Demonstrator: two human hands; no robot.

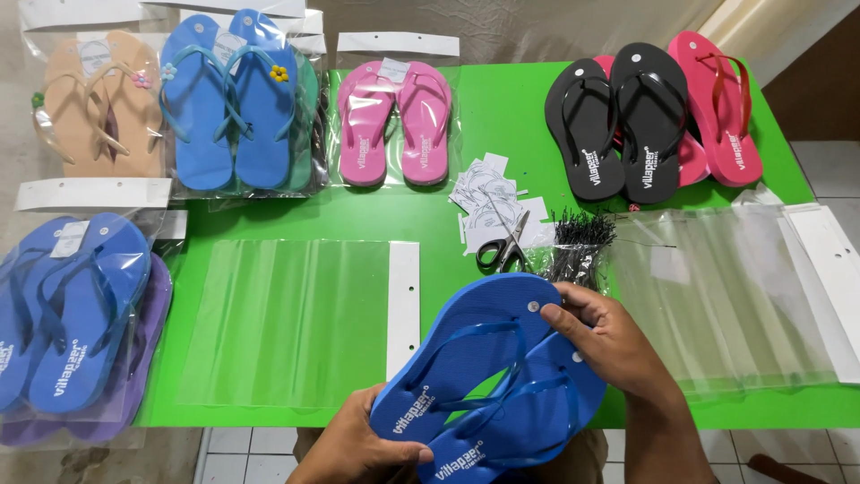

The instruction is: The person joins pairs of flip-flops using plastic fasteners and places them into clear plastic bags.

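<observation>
A pair of blue flip-flops (488,376) lies stacked side by side at the near edge of the green table (502,116). My left hand (358,444) grips the heel end of the pair from below. My right hand (609,341) holds the toe end, fingers over the top of the straps. An empty clear plastic bag with a white header strip (305,318) lies flat just left of the pair.
Scissors (503,246), paper tags (488,193) and a bundle of black plastic fasteners (578,246) lie mid-table. A stack of clear bags (726,300) sits at right. Black and red flip-flops (649,116) lie far right. Bagged pink (394,121), blue (228,103), beige (98,103) and blue-purple (76,314) pairs lie left.
</observation>
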